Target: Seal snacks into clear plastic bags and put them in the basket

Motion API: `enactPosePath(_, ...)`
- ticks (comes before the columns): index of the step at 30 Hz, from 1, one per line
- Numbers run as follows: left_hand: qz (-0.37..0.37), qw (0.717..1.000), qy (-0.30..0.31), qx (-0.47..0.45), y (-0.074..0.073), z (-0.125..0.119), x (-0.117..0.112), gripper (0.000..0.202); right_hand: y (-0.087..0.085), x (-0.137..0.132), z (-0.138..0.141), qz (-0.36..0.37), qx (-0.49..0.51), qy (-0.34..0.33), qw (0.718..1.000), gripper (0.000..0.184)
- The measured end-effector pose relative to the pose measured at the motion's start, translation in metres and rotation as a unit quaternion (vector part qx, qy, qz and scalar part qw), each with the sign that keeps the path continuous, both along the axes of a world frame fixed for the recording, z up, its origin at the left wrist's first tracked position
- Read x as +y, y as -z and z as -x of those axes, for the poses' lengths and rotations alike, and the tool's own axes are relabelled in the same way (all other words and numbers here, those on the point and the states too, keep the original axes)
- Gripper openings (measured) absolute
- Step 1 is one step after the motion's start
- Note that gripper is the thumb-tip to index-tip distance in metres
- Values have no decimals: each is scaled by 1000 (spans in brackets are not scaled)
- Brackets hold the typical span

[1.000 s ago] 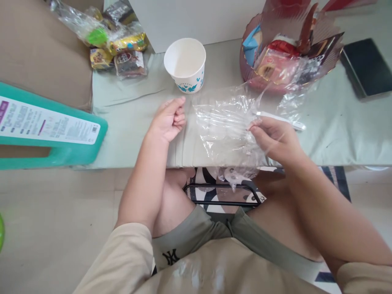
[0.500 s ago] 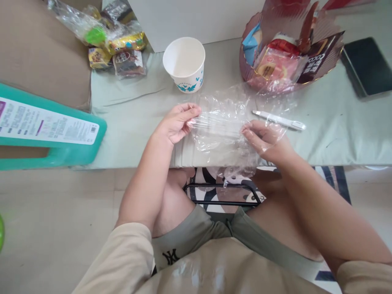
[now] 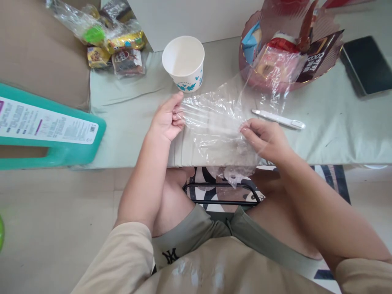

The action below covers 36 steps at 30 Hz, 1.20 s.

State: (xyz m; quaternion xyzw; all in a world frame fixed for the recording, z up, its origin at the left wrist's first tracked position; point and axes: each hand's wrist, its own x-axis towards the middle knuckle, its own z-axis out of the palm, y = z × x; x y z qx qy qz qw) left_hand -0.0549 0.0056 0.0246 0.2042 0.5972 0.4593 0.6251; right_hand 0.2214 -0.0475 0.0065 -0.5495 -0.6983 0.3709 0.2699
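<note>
A sheet of clear plastic film (image 3: pixel 214 118), perhaps a thin bag, is stretched between my two hands over the table's front edge. My left hand (image 3: pixel 168 118) pinches its left side between thumb and fingers, just below a white paper cup (image 3: pixel 183 61) with blue leaf prints. On the other side, my right hand (image 3: pixel 265 139) pinches the film with thumb and forefinger. Crumpled film hangs below toward my lap. Close above my right hand lies a slim white utility knife (image 3: pixel 278 119), flat on the cloth.
A pink ribbed bowl (image 3: pixel 245 61) holds packaged snacks, with a dark phone-like device (image 3: pixel 367 65) to its right. Bagged snacks (image 3: pixel 125 45) lie at the back left beside a cardboard box (image 3: pixel 39 49). A green container (image 3: pixel 76 143) with a label stands at the left.
My left hand has moved left and slightly up, pulling the film wider and tauter. My right hand has stayed almost in place, and the film's upper part has shifted toward the bowl.
</note>
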Motion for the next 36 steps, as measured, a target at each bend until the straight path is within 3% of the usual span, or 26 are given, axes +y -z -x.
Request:
enactPosePath(5,-42,994,-63,-72,-2,-2,-4,37,-1,2,-2,-10,3,47,999,19)
enactPosePath(11,16,993,103,-48,3,-21,-17,42,1,1,0,-7,3,34,999,18)
enactPosePath(17,-9,1000,22,-19,10,-24,-4,22,0,0,0,-15,-18,22,999,21)
enactPosePath(24,-22,998,16,52,-1,-8,-6,33,-4,2,0,-28,-31,37,998,17)
enactPosePath(29,-31,996,17,79,2,-2,-4,39,-4,2,1,-24,-35,30,999,17)
enactPosePath(33,-34,998,6,44,2,2,0,38,-3,3,1,-29,-34,40,998,17)
enactPosePath(36,-15,999,35,-25,0,1,-1,40,-1,3,0,-35,-36,48,998,18)
